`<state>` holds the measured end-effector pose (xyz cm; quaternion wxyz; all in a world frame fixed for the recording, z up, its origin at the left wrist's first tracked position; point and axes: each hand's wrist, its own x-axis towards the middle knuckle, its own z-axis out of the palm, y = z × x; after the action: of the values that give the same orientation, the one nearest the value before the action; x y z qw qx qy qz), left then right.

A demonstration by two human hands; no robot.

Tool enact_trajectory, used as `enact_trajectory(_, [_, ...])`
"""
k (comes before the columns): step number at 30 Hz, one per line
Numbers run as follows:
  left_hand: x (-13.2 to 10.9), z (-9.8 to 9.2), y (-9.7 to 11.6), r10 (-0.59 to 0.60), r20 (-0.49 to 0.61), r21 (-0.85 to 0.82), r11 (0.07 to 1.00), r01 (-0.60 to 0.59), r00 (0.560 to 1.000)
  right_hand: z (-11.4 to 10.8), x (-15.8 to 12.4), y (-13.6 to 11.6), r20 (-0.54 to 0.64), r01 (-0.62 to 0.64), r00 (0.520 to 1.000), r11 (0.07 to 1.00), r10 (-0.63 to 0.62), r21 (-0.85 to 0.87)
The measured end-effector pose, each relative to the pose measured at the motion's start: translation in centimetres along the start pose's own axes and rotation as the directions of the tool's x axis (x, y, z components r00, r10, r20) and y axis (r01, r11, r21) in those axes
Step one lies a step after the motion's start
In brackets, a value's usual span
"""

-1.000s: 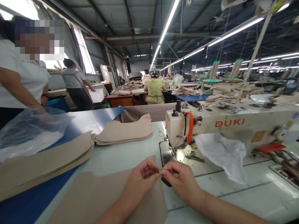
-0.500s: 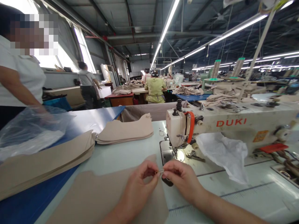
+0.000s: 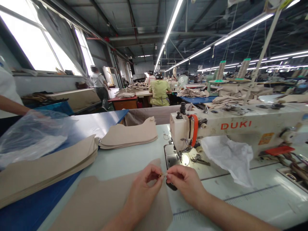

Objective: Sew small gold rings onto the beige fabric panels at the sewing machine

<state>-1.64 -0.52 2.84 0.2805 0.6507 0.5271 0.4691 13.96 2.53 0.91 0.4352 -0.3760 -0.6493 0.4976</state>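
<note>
My left hand (image 3: pixel 144 187) and my right hand (image 3: pixel 186 184) meet in front of the sewing machine (image 3: pixel 178 131), both closed in a fingertip pinch. Between them is a small, thin, pale piece (image 3: pixel 164 174) with a brassy end at the left fingers; its kind is too small to make out. Under my left hand and forearm lies a flat beige fabric panel (image 3: pixel 96 199) on the pale tabletop. The machine's needle area sits just beyond my fingertips, and a dark oblong part (image 3: pixel 171 185) shows beside my right fingers.
Stacks of beige panels lie at the left (image 3: pixel 60 157) and behind (image 3: pixel 130 133). A crumpled white cloth (image 3: pixel 227 157) hangs under the machine arm. Scissors-like metal tools (image 3: pixel 199 159) rest by the needle plate. At far left a co-worker's arm (image 3: pixel 14 104) reaches to a clear plastic bag (image 3: pixel 36 134).
The co-worker at left has shifted mostly out of view, the arm still at the bag. A person in the background has moved right. My hands keep their pinch on the small piece.
</note>
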Motion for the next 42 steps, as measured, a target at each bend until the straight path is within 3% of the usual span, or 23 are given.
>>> enact_trajectory(3, [0.3,-0.7,0.1,-0.011,0.081,0.053,0.999,0.007,0.997,-0.3,-0.1,-0.1,0.011,0.068,0.998,0.986,-0.068,-0.149])
enact_trajectory(6, [0.4,-2.5,-0.7,-0.030,0.115,0.284,0.959,-0.004,0.993,-1.3,-0.2,0.1,0.008,0.069,0.998,0.977,-0.069,-0.200])
enact_trajectory(9, [-0.1,-3.8,-1.9,-0.029,0.163,0.579,0.812,-0.072,0.986,-2.6,-0.5,0.2,0.002,-0.004,1.000,0.988,0.005,-0.154])
enact_trajectory(12, [-1.3,-3.3,-2.0,-0.068,0.324,0.688,0.701,-0.186,0.944,-4.1,-0.9,0.0,-0.003,-0.102,0.995,0.993,0.102,-0.057])
enact_trajectory(16, [-2.3,-1.0,-1.1,-0.060,0.372,0.704,0.668,-0.239,0.926,-5.2,-1.3,-0.7,0.034,-0.244,0.969,0.970,0.243,0.012])
enact_trajectory(20, [-2.1,0.4,-0.6,-0.021,0.370,0.690,0.676,-0.259,0.929,-4.9,-0.7,-1.2,0.048,-0.356,0.933,0.935,0.355,-0.005])
enact_trajectory(27, [-1.8,1.3,-1.1,-0.019,0.280,0.682,0.708,-0.185,0.960,-3.5,2.7,-1.2,0.080,-0.471,0.877,0.881,0.474,-0.052])
enact_trajectory(31, [-0.9,1.5,-1.4,0.103,0.209,0.593,0.778,-0.210,0.973,-3.2,3.7,-1.5,0.127,-0.503,0.849,0.858,0.512,-0.102])
enact_trajectory(36, [1.3,2.1,-0.8,0.283,0.265,0.525,0.759,-0.384,0.922,-3.1,3.9,-1.7,0.154,-0.510,0.832,0.844,0.533,-0.168])
enact_trajectory(42, [2.1,2.7,-0.7,0.361,0.320,0.513,0.711,-0.481,0.876,-3.3,4.0,-2.0,0.150,-0.506,0.827,0.833,0.542,-0.225])
